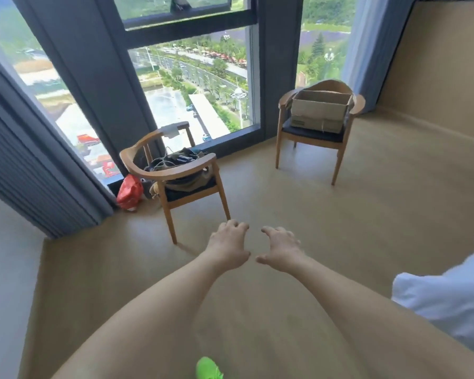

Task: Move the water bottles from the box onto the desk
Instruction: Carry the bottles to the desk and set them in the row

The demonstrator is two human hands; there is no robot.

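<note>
- Two bare forearms reach forward over the tan floor (326,214) in the head view, palms down, hands side by side and just apart.
- Left hand (229,246): fingers loosely curled downward, thumb toward the other hand, holding nothing.
- Right hand (281,248): fingers loosely spread and bent, thumb pointing inward, holding nothing.
- Open brown cardboard box (320,112): sits on the dark seat of the far wooden armchair (285,105) at right, near the window; flaps up, inside not visible, so bottles cannot be told.
- Box is well apart from both hands.
- Near wooden armchair with curved backrest (164,170): stands left of centre, seat loaded with an olive bag and tangled dark cables (181,162).
- Red crumpled plastic bag (130,192): on the floor just beside that chair, against the window base.
- Grey-blue curtains (25,160) hang at left; tall dark-framed window (192,86) looks down on a road and trees.
- White fabric (443,302) at right edge.
- Bright green shoe tip (208,368) at bottom edge.
</note>
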